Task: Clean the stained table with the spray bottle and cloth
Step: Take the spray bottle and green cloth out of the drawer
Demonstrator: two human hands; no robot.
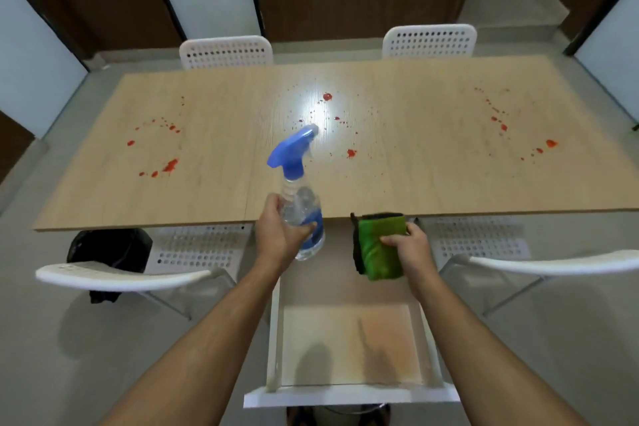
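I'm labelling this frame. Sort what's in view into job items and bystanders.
Job: spray bottle in left hand; green cloth in right hand; table; red stains.
Bystanders: white chairs; black bag; small white stand.

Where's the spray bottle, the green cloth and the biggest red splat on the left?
spray bottle [300, 204]: head view, on its clear body above the fingers.
green cloth [378, 245]: head view, on its folded green face.
red splat [170, 165]: head view, on the smear's middle.

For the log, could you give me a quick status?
Left hand holds spray bottle. Right hand holds green cloth. Red stains on table. Nothing blocking.
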